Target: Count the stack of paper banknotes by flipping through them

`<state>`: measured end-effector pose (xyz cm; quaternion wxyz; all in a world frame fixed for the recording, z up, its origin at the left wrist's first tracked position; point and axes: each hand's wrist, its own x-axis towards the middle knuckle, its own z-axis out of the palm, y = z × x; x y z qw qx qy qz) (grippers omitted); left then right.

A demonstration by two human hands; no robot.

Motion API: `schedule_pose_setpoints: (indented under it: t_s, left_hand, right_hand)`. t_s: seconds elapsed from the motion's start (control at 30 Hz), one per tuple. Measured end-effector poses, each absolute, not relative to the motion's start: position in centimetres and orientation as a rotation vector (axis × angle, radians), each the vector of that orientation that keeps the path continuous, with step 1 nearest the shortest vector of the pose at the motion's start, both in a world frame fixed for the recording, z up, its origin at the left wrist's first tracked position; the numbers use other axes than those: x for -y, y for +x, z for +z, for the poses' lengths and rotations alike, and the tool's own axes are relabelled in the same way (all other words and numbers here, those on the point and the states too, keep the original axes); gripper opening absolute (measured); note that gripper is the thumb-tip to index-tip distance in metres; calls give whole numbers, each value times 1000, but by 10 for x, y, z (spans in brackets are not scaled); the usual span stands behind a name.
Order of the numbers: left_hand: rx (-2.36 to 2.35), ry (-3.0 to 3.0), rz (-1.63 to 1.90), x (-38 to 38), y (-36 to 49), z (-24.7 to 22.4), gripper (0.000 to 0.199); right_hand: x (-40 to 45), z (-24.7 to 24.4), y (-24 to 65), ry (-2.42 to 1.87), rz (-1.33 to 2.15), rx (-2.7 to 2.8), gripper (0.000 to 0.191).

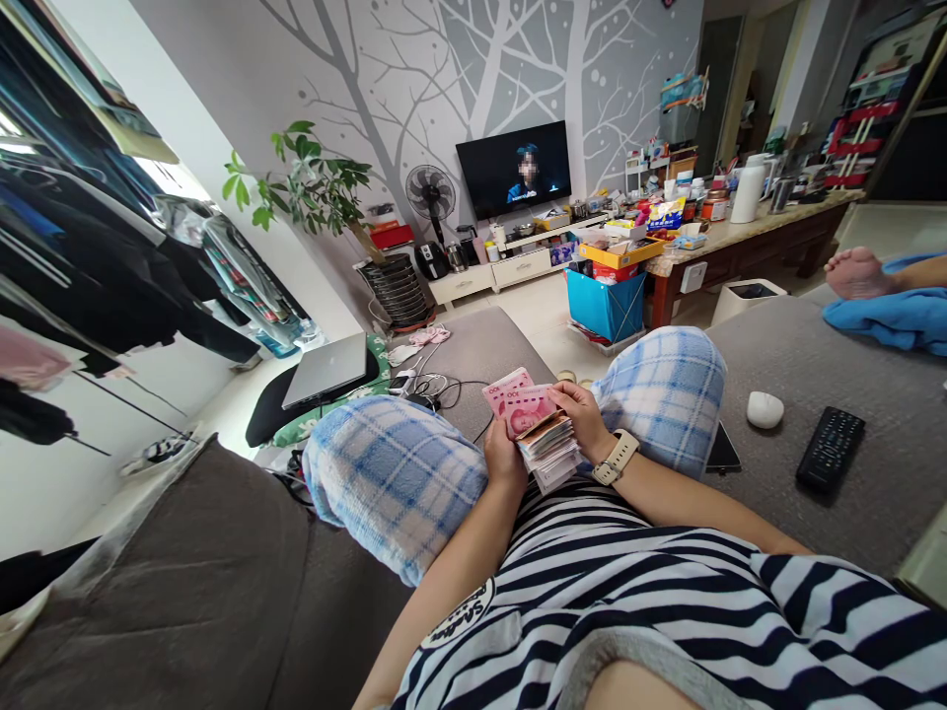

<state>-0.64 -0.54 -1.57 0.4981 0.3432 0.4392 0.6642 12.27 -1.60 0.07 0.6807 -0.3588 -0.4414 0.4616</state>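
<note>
Over my lap I hold a thick wad of banknotes [527, 416] between both hands. Pink 100 notes are fanned out at its top, and below them is a stack of mixed paper edges [551, 449], too small to tell one by one. My left hand [504, 456] is closed around the left side of the wad. At the upper right, my right hand [583, 419] pinches a pink note's corner, its fingers also against the stack. On my right wrist is a pale watch [617, 458]. Parts of the fingers are hidden by the paper.
On the grey sofa to my right lie a white mouse [764, 410], a black remote control [831, 449] and a phone [723, 449]. A laptop [327, 371] and cables are at the left. Another person's foot [858, 273] rests at the far right, near a cluttered table [795, 212].
</note>
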Motion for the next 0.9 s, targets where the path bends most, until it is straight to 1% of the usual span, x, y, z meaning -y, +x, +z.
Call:
schedule_pose_setpoints:
  t_s: [0.2,0.33,0.43,0.53,0.7,0.8,0.9]
  left_hand:
    - [-989,812,1586,7,-5,-13,20]
    - [-915,748,1561,9,-3,-9,16]
    - [-889,734,1533,11,-2,-6,19]
    - [-865,718,1521,12,-2,-6,22]
    - [-802,719,1470,10,-2,-11,34]
    - [-777,738,1450,8,-2,-13,40]
    - [-779,759,1464,8,-2,-14,40]
  right_hand:
    - [15,0,123,-818,999,1002,32]
    - [16,0,122,-808,1013,1009,37]
    - [17,0,122,-786,1055,1011,41]
    - [16,0,122,-777,1022,995,41]
    - [11,0,123,-819,963,904,42]
    - [9,-1,123,-842,964,896,38]
    - [8,-3,123,-879,959,930,33]
